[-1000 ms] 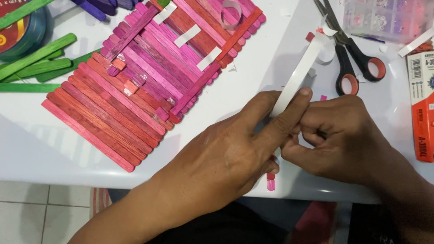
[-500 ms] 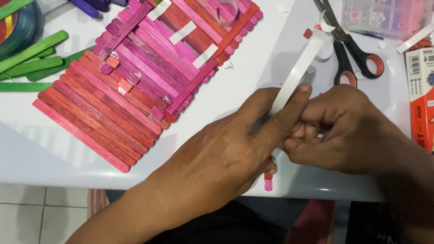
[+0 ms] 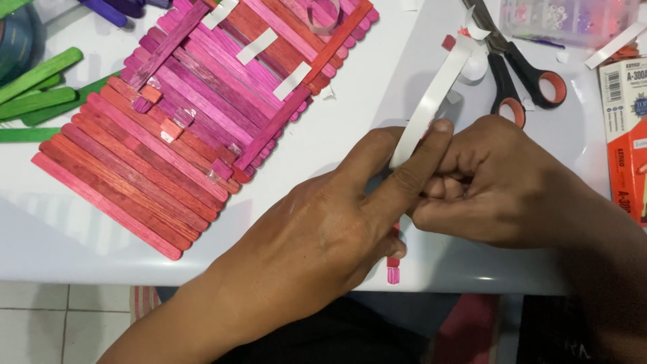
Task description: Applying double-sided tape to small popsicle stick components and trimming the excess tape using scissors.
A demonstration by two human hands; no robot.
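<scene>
A long white strip of tape backing (image 3: 431, 101) is held over the white plastic table (image 3: 350, 141), slanting up and away from the hands toward the scissors. The left hand (image 3: 323, 236) is laid with its index finger extended along the strip's lower end, pressing it down; the remaining fingers are loosely spread. The right hand (image 3: 499, 182) is curled closed, its fingertips pinched together against the strip's base beside the left index finger; exactly what lies between them is hidden. A pink craft stick (image 3: 393, 266) is seen only in part, projecting below the left hand at the table edge. The strip is judged very light, thin and limp, likely tacky on one face and prone to curling or creasing; it is best taken near its free end between two fingertips. The stick is judged light, stiff and easily snapped. A panel of glued pink and red wooden sticks (image 3: 182, 114) lies upper left, well apart, with green sticks (image 3: 34, 94) beyond it. Black scissors with orange-lined handles (image 3: 519, 74) lie at top right. An orange and white rectangular carton (image 3: 627, 135) stands at the right edge; a clear plastic box (image 3: 573, 20) sits above it.
</scene>
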